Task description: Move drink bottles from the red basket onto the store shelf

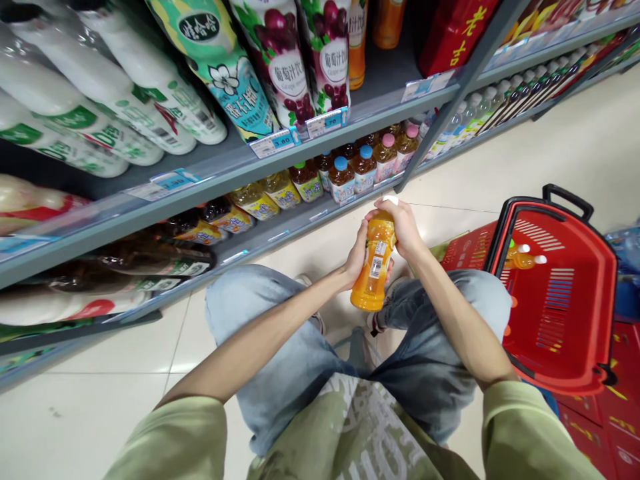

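An orange juice bottle (373,273) with a white cap is held between my two hands, over the floor between my knees. My left hand (356,257) is wrapped round its left side. Closed on the bottle's neck, just below the cap, is my right hand (403,227). The bottle leans, its base toward me, and a barcode label faces up. To the right of my knee stands a red shopping basket (565,267) with a black handle. Inside it lie several small orange bottles (523,259) with white caps.
Shelves (250,167) run along the left and front. White bottles (140,80) and grape juice bottles (287,67) fill the upper one. Drinks with blue caps (343,177) stand lower down. Red boxes (590,427) sit at the lower right, by the basket.
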`<action>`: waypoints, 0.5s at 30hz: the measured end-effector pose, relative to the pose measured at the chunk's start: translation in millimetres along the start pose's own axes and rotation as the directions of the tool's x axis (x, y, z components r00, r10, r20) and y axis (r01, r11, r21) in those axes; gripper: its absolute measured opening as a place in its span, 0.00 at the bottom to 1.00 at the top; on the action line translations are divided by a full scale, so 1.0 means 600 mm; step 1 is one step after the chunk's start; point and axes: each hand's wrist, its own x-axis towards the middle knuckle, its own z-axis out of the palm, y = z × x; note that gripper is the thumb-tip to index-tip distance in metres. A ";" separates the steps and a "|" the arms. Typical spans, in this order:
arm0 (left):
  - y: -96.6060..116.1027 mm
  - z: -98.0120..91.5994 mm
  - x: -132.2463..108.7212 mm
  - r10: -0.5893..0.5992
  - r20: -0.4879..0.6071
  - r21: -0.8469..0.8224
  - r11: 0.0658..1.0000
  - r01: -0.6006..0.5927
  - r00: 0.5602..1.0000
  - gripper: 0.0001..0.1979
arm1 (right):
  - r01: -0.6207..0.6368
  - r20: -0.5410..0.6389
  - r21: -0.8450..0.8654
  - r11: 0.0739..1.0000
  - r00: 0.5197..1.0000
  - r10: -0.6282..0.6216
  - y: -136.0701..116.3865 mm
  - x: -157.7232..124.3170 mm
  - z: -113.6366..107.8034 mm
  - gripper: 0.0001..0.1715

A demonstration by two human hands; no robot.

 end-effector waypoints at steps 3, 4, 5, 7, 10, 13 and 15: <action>0.002 0.000 -0.002 0.003 0.006 -0.003 1.000 -0.003 1.000 0.45 | -0.004 0.006 -0.002 1.000 1.000 0.004 0.000 0.000 -0.001 0.13; 0.003 0.000 -0.002 0.005 0.010 -0.004 1.000 -0.005 1.000 0.45 | -0.005 0.006 0.001 1.000 1.000 0.005 0.000 0.000 -0.001 0.13; 0.002 -0.001 -0.002 0.006 0.012 -0.005 1.000 -0.006 1.000 0.45 | -0.003 0.007 0.005 1.000 1.000 0.003 0.001 0.000 -0.001 0.13; 0.001 -0.003 0.000 0.006 0.015 -0.011 1.000 -0.006 1.000 0.45 | 0.005 0.012 0.016 1.000 1.000 -0.005 0.001 0.000 -0.002 0.13; -0.007 -0.008 0.005 0.017 0.017 -0.021 1.000 -0.017 1.000 0.45 | 0.007 0.022 0.030 1.000 1.000 -0.008 0.001 0.000 -0.002 0.15; -0.015 -0.011 0.010 0.050 -0.005 -0.024 0.998 -0.051 0.999 0.46 | 0.002 0.032 0.041 0.999 0.999 -0.003 0.000 0.000 -0.003 0.16; -0.017 -0.010 0.012 0.062 -0.026 -0.020 0.998 -0.062 0.998 0.46 | -0.002 0.032 0.040 0.999 0.999 0.001 -0.001 0.001 -0.003 0.16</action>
